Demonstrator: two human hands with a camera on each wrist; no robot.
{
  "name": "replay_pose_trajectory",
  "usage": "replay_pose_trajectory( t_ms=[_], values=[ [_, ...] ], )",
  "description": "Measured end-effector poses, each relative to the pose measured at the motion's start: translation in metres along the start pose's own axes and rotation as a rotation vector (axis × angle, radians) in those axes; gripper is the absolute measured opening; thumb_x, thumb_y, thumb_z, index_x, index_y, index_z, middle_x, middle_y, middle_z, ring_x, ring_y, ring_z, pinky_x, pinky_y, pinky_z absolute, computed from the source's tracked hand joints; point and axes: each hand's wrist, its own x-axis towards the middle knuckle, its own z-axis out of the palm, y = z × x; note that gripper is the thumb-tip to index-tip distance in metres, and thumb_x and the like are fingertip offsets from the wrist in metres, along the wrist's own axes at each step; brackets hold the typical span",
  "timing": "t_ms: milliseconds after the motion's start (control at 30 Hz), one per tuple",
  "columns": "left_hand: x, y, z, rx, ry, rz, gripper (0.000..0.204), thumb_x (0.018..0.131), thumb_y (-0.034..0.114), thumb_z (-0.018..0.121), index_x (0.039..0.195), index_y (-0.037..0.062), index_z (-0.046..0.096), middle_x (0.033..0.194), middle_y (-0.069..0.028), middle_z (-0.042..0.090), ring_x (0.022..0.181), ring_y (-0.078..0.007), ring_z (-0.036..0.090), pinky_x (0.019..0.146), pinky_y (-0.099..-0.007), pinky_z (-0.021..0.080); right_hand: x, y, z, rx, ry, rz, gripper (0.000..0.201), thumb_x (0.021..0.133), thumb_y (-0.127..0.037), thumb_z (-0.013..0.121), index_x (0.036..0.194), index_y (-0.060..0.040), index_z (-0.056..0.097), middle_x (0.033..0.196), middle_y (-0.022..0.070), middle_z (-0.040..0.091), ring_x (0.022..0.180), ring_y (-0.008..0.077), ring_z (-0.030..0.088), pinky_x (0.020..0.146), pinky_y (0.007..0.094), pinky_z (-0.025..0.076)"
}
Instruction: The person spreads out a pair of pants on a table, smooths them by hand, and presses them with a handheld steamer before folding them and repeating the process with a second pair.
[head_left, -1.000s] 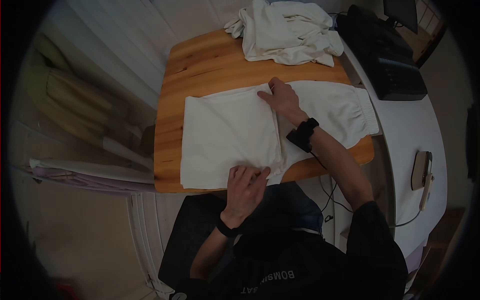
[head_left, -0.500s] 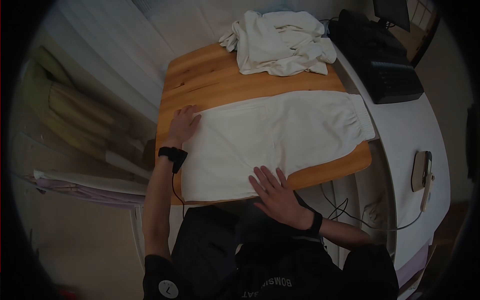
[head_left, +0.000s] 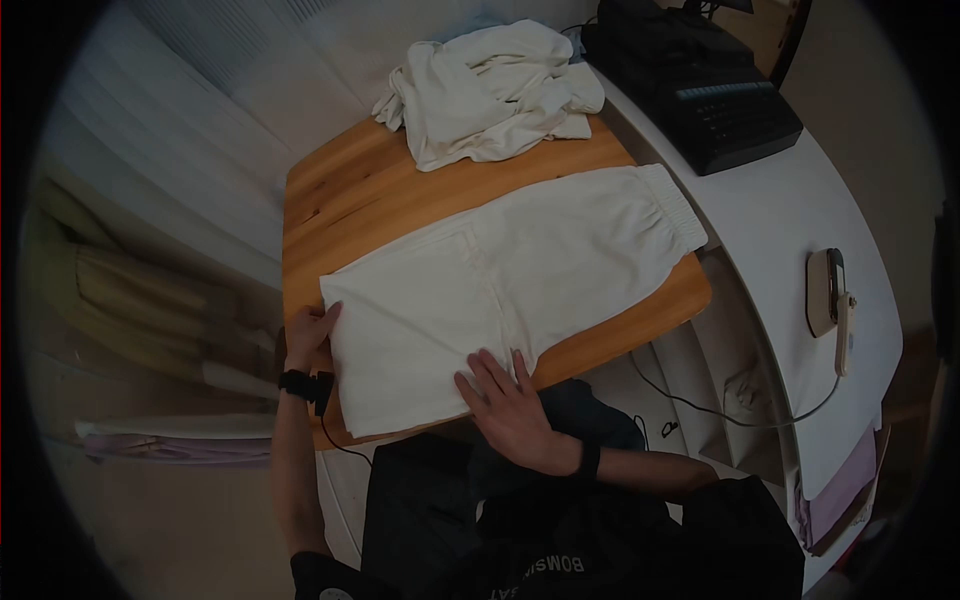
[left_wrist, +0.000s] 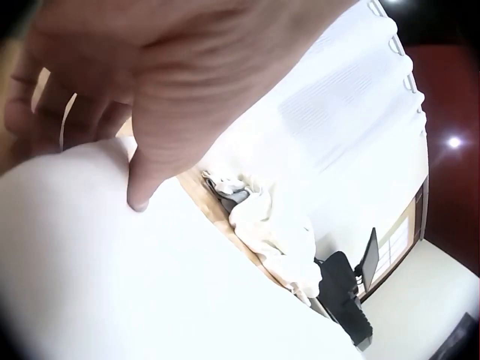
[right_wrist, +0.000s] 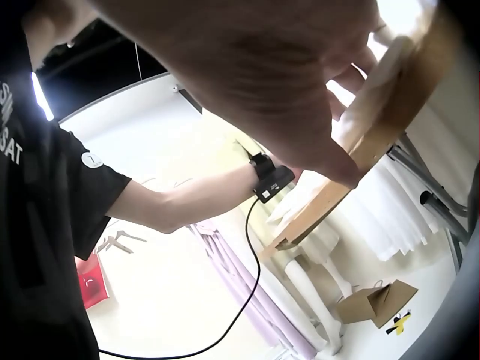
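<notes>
White trousers (head_left: 590,230) lie on the wooden table with a gathered waistband (head_left: 672,208) at the right. Their legs are doubled back over the left part, the hems forming a line across the middle. At the left edge, my left hand (head_left: 308,335) holds the fold, thumb (left_wrist: 142,187) on top of the cloth and fingers at the border, partly hidden. Near the front end of the hem line, my right hand (head_left: 510,415) rests on the cloth with its fingers spread. In the right wrist view its thumb (right_wrist: 337,165) lies along the table's edge.
A crumpled white garment (head_left: 490,95) lies at the back of the wooden table (head_left: 350,200). To the right, a white desk (head_left: 770,230) carries a black machine (head_left: 720,110) and a phone on a stand (head_left: 825,290). A cable (head_left: 740,415) hangs beside the desk.
My left hand has moved from the near end of the hem to the left fold, first its far corner, then nearer. My right hand has come from the far side to the near edge.
</notes>
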Motion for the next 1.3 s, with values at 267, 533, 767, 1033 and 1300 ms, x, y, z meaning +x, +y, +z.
replay_pose_trajectory(
  t_ms=[267, 533, 767, 1033, 1300],
  values=[
    [-0.057, -0.008, -0.013, -0.476, -0.134, 0.016, 0.039, 0.100, 0.035, 0.064, 0.106, -0.0027, 0.070, 0.086, -0.0022, 0.069, 0.073, -0.0084, 0.063, 0.067, -0.0261, 0.051, -0.002, 0.010, -0.013, 0.072, 0.034, -0.036, 0.058, 0.084, -0.017, 0.072, 0.137, -0.0008, 0.056, 0.146, 0.0176, 0.049, 0.141, 0.0366, 0.040, 0.118, 0.0638, 0.022],
    [-0.085, -0.038, 0.005, -0.695, -0.128, 0.028, 0.037, 0.101, 0.028, 0.064, 0.116, -0.0056, 0.064, 0.096, -0.0059, 0.070, 0.085, -0.0115, 0.065, 0.077, -0.0273, 0.053, -0.023, 0.051, -0.044, 0.060, -0.108, -0.138, 0.069, 0.085, -0.027, 0.076, 0.146, -0.0063, 0.048, 0.153, 0.0150, 0.042, 0.144, 0.0351, 0.036, 0.116, 0.0614, 0.027],
    [-0.089, -0.058, -0.003, -0.187, -0.004, 0.027, 0.038, 0.092, 0.026, 0.075, 0.115, -0.0025, 0.064, 0.108, -0.0146, 0.068, 0.097, -0.0200, 0.066, 0.083, -0.0302, 0.053, 0.009, 0.179, -0.124, -0.065, 0.500, 0.570, 0.061, 0.096, -0.033, 0.067, 0.145, -0.0027, 0.048, 0.151, 0.0261, 0.042, 0.137, 0.0437, 0.044, 0.106, 0.0464, 0.047],
    [-0.121, 0.073, 0.034, 0.180, -0.048, 0.778, 0.040, 0.089, 0.023, 0.073, 0.124, 0.0048, 0.064, 0.123, -0.0128, 0.059, 0.119, -0.0304, 0.054, 0.101, -0.0413, 0.048, -0.003, 0.311, -0.133, 0.069, 0.111, 0.883, 0.060, 0.092, -0.037, 0.070, 0.131, 0.0067, 0.057, 0.111, 0.0278, 0.069, 0.107, 0.0403, 0.067, 0.091, 0.0458, 0.053],
    [0.004, 0.144, 0.111, 0.328, -0.242, 0.804, 0.038, 0.085, 0.024, 0.075, 0.117, 0.0058, 0.066, 0.114, -0.0119, 0.064, 0.109, -0.0288, 0.059, 0.096, -0.0374, 0.049, -0.018, 0.304, -0.097, 0.139, 0.480, 0.694, 0.052, 0.092, -0.030, 0.073, 0.127, 0.0053, 0.058, 0.113, 0.0261, 0.067, 0.103, 0.0374, 0.066, 0.087, 0.0424, 0.052]
  ],
)
